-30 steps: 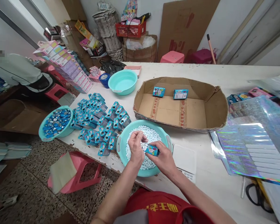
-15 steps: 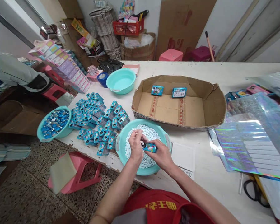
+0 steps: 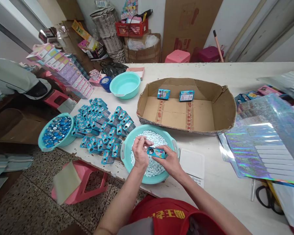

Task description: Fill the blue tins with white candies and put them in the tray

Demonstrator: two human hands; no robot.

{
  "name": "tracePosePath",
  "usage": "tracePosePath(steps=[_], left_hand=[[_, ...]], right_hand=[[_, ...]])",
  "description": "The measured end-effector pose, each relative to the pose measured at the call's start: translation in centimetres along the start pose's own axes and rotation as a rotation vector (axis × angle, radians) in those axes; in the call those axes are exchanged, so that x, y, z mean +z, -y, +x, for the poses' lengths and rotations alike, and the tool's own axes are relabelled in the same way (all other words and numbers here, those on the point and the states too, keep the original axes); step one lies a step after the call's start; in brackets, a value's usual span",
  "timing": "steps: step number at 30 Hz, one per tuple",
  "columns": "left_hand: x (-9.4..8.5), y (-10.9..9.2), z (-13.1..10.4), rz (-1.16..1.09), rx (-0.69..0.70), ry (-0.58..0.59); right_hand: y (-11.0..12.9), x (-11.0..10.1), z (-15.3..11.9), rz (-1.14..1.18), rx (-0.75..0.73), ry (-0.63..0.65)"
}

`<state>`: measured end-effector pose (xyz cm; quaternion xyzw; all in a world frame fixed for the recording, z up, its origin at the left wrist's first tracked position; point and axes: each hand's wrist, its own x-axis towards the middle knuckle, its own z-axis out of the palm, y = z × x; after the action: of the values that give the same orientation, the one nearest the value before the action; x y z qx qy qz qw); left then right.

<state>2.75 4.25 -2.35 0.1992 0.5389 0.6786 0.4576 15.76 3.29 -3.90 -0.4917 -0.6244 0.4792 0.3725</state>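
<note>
My right hand [image 3: 171,160] grips a small blue candy box [image 3: 156,152] by its far end. The box lies on its side above a turquoise basin [image 3: 125,164], with a round opening facing left. Close to that opening, my left hand [image 3: 140,150] has its fingers curled together, and a white candy [image 3: 145,148] shows at its edge. How many candies the left hand holds is hidden. Loose white candies [image 3: 155,168] fill the basin below both hands.
Many more blue boxes [image 3: 103,119] stand left of the basin. A cardboard tray [image 3: 176,114] behind holds two boxes. Further left is a basin of blue-and-silver pieces [image 3: 57,130]; an empty turquoise basin [image 3: 125,85] sits behind. A white scale [image 3: 192,163], holographic sheets [image 3: 264,143] and scissors [image 3: 269,199] lie right.
My left hand has drawn slightly left, away from the box, uncovering its round opening. The box remains in my right hand. The camera view has shifted a little.
</note>
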Motion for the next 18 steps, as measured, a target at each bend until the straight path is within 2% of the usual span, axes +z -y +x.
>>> tracePosePath(steps=[2,4,6,8,10,13,15,18], left_hand=[[-2.1,1.3,1.0,0.233,0.006,-0.041],[-4.4,3.2,1.6,0.686,-0.004,-0.032],[-5.9,5.3,1.4,1.194,-0.044,0.020],[-6.0,7.3,0.5,1.529,-0.117,0.078],[-5.1,8.8,-0.6,1.650,-0.167,0.149],[-3.5,10.0,-1.5,1.501,-0.180,0.218],[-3.2,10.2,-1.1,1.150,-0.213,0.175],[-3.8,9.7,0.2,0.630,-0.304,0.081]], right_hand=[[0.2,-1.0,-0.4,0.034,0.023,-0.003],[0.0,-2.0,-0.8,0.028,0.040,-0.013],[-0.3,-2.7,-1.1,0.005,0.043,-0.027],[-0.6,-3.2,-1.3,-0.002,0.055,-0.034],[-0.7,-3.5,-1.5,0.006,0.077,-0.050],[-0.4,-3.7,-1.7,0.029,0.104,-0.108],[-0.2,-3.7,-1.7,0.054,0.117,-0.135],[-0.4,-3.2,-1.4,0.052,0.126,-0.101]])
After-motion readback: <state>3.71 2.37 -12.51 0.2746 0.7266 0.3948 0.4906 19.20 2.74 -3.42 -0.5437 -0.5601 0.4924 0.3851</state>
